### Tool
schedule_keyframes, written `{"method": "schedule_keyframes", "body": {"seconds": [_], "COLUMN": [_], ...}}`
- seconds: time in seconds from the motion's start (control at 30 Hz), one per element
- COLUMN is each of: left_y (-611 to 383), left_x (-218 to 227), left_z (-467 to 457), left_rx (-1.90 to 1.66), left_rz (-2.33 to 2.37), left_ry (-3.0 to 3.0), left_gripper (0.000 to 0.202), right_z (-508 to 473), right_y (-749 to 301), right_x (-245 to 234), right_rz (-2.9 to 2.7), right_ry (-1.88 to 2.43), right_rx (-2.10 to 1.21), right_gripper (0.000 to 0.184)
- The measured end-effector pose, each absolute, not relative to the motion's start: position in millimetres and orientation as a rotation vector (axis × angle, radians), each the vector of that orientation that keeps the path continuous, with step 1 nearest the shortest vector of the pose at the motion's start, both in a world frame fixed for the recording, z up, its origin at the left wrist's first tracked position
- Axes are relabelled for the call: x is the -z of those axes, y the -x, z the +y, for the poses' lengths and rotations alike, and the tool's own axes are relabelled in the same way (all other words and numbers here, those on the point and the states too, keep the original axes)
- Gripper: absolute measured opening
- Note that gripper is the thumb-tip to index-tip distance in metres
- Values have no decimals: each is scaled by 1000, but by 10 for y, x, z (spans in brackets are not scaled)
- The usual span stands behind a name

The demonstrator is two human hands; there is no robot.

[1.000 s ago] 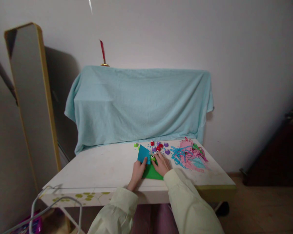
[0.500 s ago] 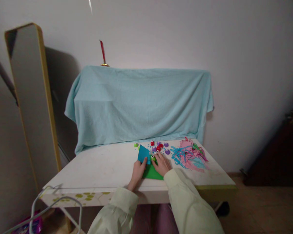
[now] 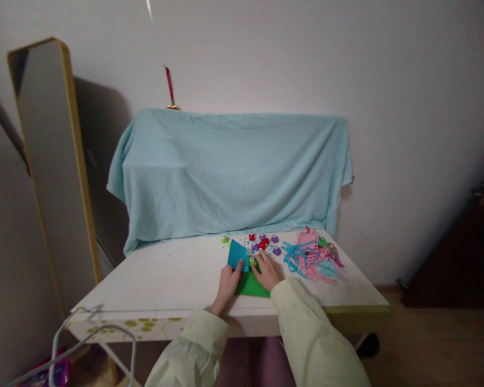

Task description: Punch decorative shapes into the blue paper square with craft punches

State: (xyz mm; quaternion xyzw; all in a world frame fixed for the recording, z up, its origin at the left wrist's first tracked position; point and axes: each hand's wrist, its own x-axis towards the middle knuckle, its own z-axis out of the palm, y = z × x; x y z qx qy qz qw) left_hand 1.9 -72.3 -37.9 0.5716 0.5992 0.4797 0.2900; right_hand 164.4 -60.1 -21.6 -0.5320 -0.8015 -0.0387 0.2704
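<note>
My left hand (image 3: 228, 281) pinches the lower edge of a blue sheet of paper (image 3: 236, 255), thumb on top. A row of small punched holes runs along the sheet's right edge. At that edge sits a green paper punch with cartoon eyes (image 3: 253, 262), gripped under the fingers of my right hand (image 3: 268, 272). A green sheet (image 3: 251, 286) lies flat on the table beneath both hands. Just beyond are several similar punches, among them a red one (image 3: 251, 236), a purple one (image 3: 276, 250) and a light green one (image 3: 225, 239). Tiny blue paper bits are scattered among them.
To the right on the white table (image 3: 157, 279) lies a heap of cut pink, blue and green paper strips (image 3: 314, 257). A light blue cloth (image 3: 234, 172) hangs along the table's back. A tall mirror (image 3: 48, 150) leans at the left, and a grey metal frame (image 3: 105, 329) stands by the front-left corner.
</note>
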Motion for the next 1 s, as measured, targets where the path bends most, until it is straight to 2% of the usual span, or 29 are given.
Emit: {"method": "schedule_keyframes", "body": {"seconds": [0.47, 0.7, 1.0], "left_y": [-12, -4, -4], "left_x": [457, 456, 441], "left_z": [-680, -689, -687], "left_rx": [-1256, -1255, -1242], "left_rz": [1620, 1603, 1635], "left_ry": [-1505, -1512, -1505], "left_gripper": [59, 58, 59], "right_z": [-472, -455, -454], "right_y": [-1698, -1697, -1688], "right_x": [284, 314, 318], "right_rz": [-1881, -1905, -1902], "right_ry": [1310, 1346, 1342], "right_rx": [83, 146, 177], "right_gripper": [29, 16, 12]}}
